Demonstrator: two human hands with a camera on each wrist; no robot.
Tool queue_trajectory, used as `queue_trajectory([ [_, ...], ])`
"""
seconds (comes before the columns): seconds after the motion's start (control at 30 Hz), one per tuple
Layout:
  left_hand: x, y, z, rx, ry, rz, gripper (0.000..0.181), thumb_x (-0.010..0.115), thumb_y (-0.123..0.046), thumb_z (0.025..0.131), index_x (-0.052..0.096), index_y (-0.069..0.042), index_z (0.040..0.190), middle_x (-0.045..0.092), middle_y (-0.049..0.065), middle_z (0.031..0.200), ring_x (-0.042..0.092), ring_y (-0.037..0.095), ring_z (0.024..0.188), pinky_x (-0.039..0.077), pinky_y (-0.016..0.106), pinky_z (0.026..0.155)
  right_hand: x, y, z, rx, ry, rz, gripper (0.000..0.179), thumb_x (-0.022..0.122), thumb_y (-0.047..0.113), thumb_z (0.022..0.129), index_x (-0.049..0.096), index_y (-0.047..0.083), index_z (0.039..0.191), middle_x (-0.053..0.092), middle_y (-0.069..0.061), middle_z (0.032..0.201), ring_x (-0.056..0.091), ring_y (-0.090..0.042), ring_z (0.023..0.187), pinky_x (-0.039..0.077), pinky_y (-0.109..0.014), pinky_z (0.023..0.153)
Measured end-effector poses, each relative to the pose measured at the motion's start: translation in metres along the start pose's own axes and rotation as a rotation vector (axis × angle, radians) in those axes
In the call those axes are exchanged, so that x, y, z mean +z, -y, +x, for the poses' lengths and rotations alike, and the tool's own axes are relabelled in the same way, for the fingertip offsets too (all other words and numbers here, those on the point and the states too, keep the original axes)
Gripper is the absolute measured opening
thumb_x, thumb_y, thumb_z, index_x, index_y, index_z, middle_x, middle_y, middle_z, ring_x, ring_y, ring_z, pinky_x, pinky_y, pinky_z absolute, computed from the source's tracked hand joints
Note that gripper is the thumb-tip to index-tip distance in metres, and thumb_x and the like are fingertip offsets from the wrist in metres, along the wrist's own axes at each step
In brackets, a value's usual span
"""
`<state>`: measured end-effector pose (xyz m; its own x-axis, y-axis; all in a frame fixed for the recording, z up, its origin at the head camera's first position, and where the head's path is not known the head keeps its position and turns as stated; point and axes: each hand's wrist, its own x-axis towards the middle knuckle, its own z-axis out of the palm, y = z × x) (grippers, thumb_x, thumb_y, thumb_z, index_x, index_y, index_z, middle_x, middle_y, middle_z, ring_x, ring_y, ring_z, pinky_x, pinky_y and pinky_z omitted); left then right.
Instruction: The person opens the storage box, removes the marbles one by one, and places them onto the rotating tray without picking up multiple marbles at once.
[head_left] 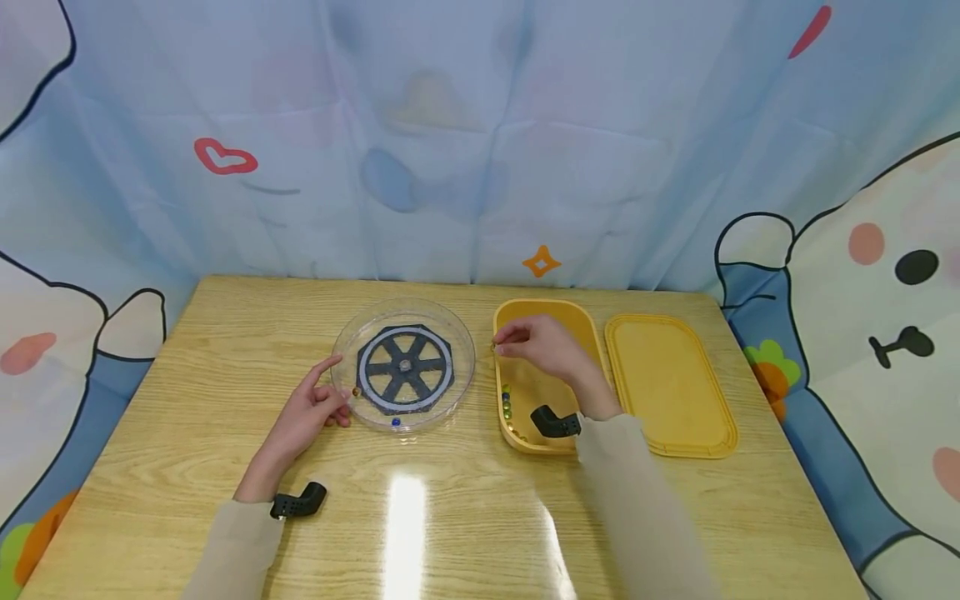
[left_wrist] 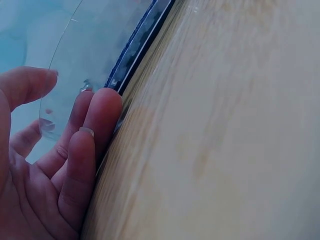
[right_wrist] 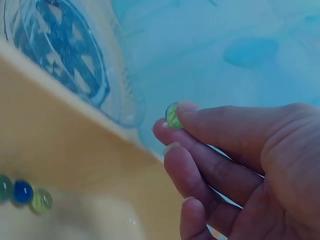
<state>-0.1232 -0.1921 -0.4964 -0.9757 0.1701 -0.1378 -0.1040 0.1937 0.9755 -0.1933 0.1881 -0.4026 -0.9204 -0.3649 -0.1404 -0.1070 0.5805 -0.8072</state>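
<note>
My right hand (head_left: 546, 345) pinches a clear green-yellow marble (right_wrist: 172, 116) between thumb and fingertip. It is over the left rim of a yellow plastic bin (head_left: 555, 306). Along the bin's left side lie several marbles (right_wrist: 23, 192), blue and green among them. To the left stands a round clear dish (head_left: 463, 379) with a dark six-spoked wheel shape (head_left: 405, 367) in its middle. An amber marble (head_left: 357, 392) and a blue marble (head_left: 396, 422) sit near the dish's edge. My left hand (head_left: 303, 417) rests its fingertips against the dish's left rim, fingers loosely bent.
A yellow lid (head_left: 671, 383) lies flat on the wooden table (head_left: 262, 333), right of the bin. Behind the table hangs a blue patterned curtain (head_left: 450, 167). Each wrist wears a black camera strap.
</note>
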Motion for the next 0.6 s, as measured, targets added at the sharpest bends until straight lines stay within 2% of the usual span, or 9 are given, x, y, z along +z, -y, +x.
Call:
queue_trajectory([
  [0.13,0.000,-0.001,-0.001,-0.008,-0.001,-0.002,0.061,0.057,-0.014,0.102,0.028,-0.016,0.156,0.067,0.015,0.084,0.068,0.026,0.072,0.052,0.028,0.066,0.010,0.008,0.004,-0.002,-0.002,0.037,0.016,0.070,0.009,0.093,0.072,0.000,0.107,0.070,-0.009,0.102,0.066,-0.034,0.097,0.052,-0.048,0.089],
  [0.33,0.000,-0.001,-0.001,-0.008,-0.005,-0.004,0.061,0.057,-0.014,0.102,0.029,-0.016,0.156,0.067,0.016,0.085,0.068,0.026,0.072,0.052,0.028,0.066,0.025,0.018,0.013,-0.040,0.012,0.037,0.021,0.069,0.007,0.094,0.072,-0.002,0.112,0.071,-0.009,0.103,0.065,-0.024,0.092,0.054,-0.038,0.085],
  [0.6,0.001,-0.001,0.000,-0.010,-0.009,0.003,0.060,0.057,-0.014,0.102,0.030,-0.018,0.156,0.067,0.014,0.085,0.069,0.026,0.073,0.052,0.029,0.067,0.049,0.029,0.026,-0.062,0.016,0.039,0.021,0.072,0.011,0.093,0.075,0.002,0.111,0.072,-0.005,0.100,0.064,-0.019,0.088,0.054,-0.035,0.079],
])
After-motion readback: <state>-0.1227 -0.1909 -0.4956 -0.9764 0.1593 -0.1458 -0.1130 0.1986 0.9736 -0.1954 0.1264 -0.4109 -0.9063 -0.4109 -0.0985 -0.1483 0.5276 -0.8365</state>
